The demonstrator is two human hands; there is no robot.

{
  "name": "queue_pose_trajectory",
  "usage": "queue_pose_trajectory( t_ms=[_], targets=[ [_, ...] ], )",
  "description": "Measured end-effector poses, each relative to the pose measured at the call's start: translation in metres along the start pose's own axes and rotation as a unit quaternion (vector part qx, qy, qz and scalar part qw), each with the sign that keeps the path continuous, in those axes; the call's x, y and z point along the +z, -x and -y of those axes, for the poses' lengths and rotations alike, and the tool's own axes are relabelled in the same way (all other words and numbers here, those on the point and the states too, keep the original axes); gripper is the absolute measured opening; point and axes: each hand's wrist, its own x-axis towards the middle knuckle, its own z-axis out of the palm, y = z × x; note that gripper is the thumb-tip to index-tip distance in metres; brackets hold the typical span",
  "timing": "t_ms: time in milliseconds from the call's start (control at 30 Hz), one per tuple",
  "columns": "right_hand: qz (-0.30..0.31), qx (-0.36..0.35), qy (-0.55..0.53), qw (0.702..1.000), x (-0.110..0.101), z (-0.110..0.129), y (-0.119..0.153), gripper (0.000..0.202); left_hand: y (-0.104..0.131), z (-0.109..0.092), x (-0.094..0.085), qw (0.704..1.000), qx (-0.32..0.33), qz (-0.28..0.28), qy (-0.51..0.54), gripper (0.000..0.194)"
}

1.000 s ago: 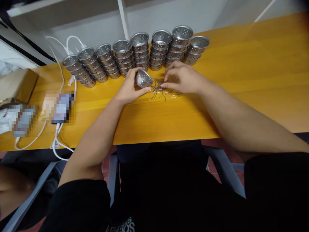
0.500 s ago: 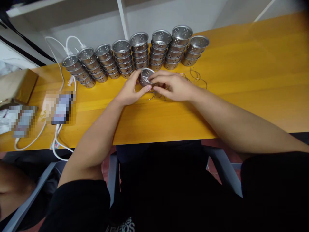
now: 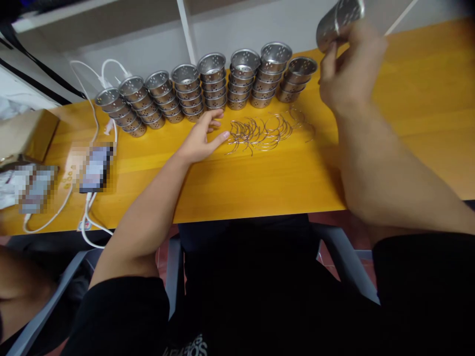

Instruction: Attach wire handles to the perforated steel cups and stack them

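Observation:
At the upper right my right hand (image 3: 352, 69) is closed around a perforated metal cup (image 3: 328, 29), held tilted on its side above the table. A bright rim-like band crosses its middle; whether two cups are nested there I cannot tell. My left hand (image 3: 202, 138) rests on the table, thumb and fingers apart, nothing between them. Just right of its fingertips lies a loose pile of thin curved metal wires (image 3: 260, 133). Behind both stands a row of stacked perforated metal cups (image 3: 211, 81), its right end a shorter stack (image 3: 298, 79).
On the left, a phone (image 3: 96, 168) and a second blurred device (image 3: 37, 190) lie with white cables (image 3: 89, 217). A cardboard box (image 3: 29, 133) sits at the far left. Another person's bare limb (image 3: 22, 289) shows at the lower left. A pale panel (image 3: 260, 22) backs the table.
The cup between my hands has left that spot. My right hand has swung up and right and now grips a perforated metal cup. My left hand stays in place, its fingers off the cup.

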Motion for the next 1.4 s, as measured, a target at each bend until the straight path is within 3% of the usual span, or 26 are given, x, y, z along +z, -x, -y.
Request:
queue_pose_trajectory(
  t_ms=[67, 133, 200, 333, 500, 667, 1000, 1233, 1400],
  targets=[
    [-0.014, 0.044, 0.033, 0.998, 0.011, -0.027, -0.004, 0.021, 0.001, -0.004, 0.000, 1.000, -0.007, -0.002, -0.006, 0.081],
    [-0.012, 0.059, 0.046, 0.997, 0.017, -0.033, -0.004, 0.020, 0.001, -0.004, 0.000, 1.000, -0.010, -0.006, -0.009, 0.079],
    [0.029, 0.066, 0.056, 0.996, 0.014, -0.019, -0.002, 0.022, 0.001, -0.001, 0.001, 1.000, -0.009, -0.010, -0.007, 0.077],
    [0.103, 0.098, 0.105, 0.984, -0.004, 0.034, 0.004, 0.039, 0.001, 0.002, 0.001, 1.000, -0.011, -0.011, 0.006, 0.073],
    [0.131, 0.118, 0.155, 0.972, -0.010, 0.070, 0.007, 0.044, 0.001, -0.006, -0.001, 1.000, -0.020, -0.011, 0.015, 0.076],
    [0.148, 0.110, 0.142, 0.973, -0.007, 0.070, 0.008, 0.043, 0.001, -0.010, -0.001, 1.000, -0.022, -0.007, -0.001, 0.076],
    [0.168, 0.135, 0.151, 0.965, -0.009, 0.076, 0.003, 0.034, 0.000, 0.003, 0.003, 1.000, -0.016, -0.006, -0.001, 0.075],
    [0.176, 0.127, 0.135, 0.967, -0.005, 0.072, 0.001, 0.024, 0.001, -0.007, 0.001, 1.000, -0.017, 0.006, -0.004, 0.080],
    [0.171, 0.096, 0.121, 0.973, 0.001, 0.064, 0.007, 0.050, 0.002, -0.012, -0.003, 1.000, -0.017, 0.006, -0.007, 0.076]
  ],
)
